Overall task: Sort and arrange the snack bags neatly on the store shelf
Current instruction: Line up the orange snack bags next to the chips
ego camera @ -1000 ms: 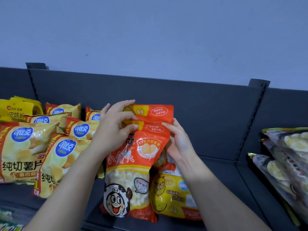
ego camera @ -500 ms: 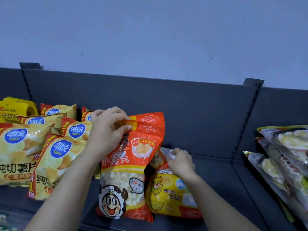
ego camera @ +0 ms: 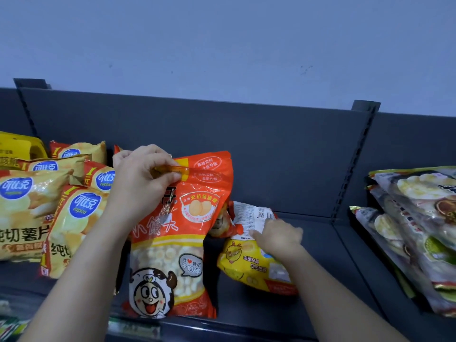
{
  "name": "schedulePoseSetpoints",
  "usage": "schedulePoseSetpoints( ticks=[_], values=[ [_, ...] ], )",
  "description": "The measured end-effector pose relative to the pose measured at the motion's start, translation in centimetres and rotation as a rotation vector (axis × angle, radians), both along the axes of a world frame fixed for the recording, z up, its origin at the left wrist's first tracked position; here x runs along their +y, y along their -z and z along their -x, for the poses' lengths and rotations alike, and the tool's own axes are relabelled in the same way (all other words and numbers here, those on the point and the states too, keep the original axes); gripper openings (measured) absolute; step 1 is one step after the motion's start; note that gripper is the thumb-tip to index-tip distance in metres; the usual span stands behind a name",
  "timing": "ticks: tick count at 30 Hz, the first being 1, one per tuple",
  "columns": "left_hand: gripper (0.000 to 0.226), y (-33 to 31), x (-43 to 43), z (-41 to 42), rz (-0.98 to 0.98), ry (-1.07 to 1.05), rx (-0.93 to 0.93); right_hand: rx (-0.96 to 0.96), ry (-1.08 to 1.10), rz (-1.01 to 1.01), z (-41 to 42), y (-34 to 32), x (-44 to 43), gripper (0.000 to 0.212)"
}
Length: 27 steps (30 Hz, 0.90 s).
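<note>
A tall orange snack bag point(ego camera: 182, 233) with a cartoon face stands on the dark shelf point(ego camera: 320, 255). My left hand point(ego camera: 140, 183) grips its top edge, thumb over the front. To its right lies a yellow bag point(ego camera: 249, 265), with a bag showing its white printed back point(ego camera: 249, 215) just behind. My right hand point(ego camera: 278, 236) rests on these two, fingers curled over the white-backed bag's lower edge. Whether it grips that bag is unclear.
Several yellow potato chip bags point(ego camera: 71, 218) lean in rows at the left. A stack of pale bags with lemon pictures point(ego camera: 419, 230) fills the right compartment. The shelf's back panel point(ego camera: 283, 156) rises behind. Price-tag strips point(ego camera: 133, 329) run along the front edge.
My left hand has lowered the orange bag onto the shelf. My right hand left the orange bag's top, dropped to the bags on the right, and the white-backed bag now shows more.
</note>
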<state>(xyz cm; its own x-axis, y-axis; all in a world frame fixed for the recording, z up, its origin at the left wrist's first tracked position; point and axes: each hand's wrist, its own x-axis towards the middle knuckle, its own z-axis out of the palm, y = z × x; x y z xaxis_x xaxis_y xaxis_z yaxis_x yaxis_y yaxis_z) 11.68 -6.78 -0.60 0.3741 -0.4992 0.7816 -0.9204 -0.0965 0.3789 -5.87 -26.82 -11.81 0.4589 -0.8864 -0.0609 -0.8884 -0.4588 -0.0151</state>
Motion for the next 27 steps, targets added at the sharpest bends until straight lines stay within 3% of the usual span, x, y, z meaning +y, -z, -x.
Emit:
schedulePoseSetpoints(
  ticks=[2,3,5,6,8,10,12,15,18,20,27],
  values=[
    [0.016,0.0,0.1,0.2,0.004,-0.008,0.005,-0.030,-0.059,0.102,0.8,-0.5,0.5,0.061],
    [0.015,0.1,0.1,0.2,0.007,-0.014,0.004,-0.136,-0.128,0.102,1.1,-0.6,1.0,0.056],
    [0.011,0.2,0.1,0.5,0.005,-0.037,0.006,-0.392,-0.274,-0.140,1.6,-1.1,2.3,0.052],
    [0.009,0.2,0.0,0.6,0.003,-0.050,0.009,-0.413,-0.333,-0.313,1.9,-1.5,3.1,0.055],
    [0.008,0.1,0.0,0.8,-0.004,-0.072,0.011,-0.171,-0.449,-0.442,2.5,-1.9,4.3,0.062],
    [0.009,0.0,0.1,0.8,-0.005,-0.072,0.009,0.072,-0.537,-0.334,2.9,-1.9,5.0,0.062],
    [0.011,0.0,0.4,0.9,0.000,-0.057,0.011,0.098,-0.575,-0.208,3.0,-1.9,5.6,0.051],
    [0.016,0.0,0.8,1.2,0.013,-0.058,0.023,-0.035,-0.582,-0.131,3.1,-1.8,5.7,0.013],
    [0.020,-0.1,1.0,1.1,0.006,-0.021,0.042,-0.116,-0.477,-0.037,3.7,-3.4,5.0,0.013],
    [0.022,-0.1,1.3,0.7,0.026,0.020,0.071,-0.229,-0.383,0.119,4.1,-5.0,4.4,0.004],
    [0.012,-0.7,1.9,0.5,0.121,0.107,0.109,-0.580,-0.159,0.640,3.7,-9.9,1.8,0.013]
  ],
)
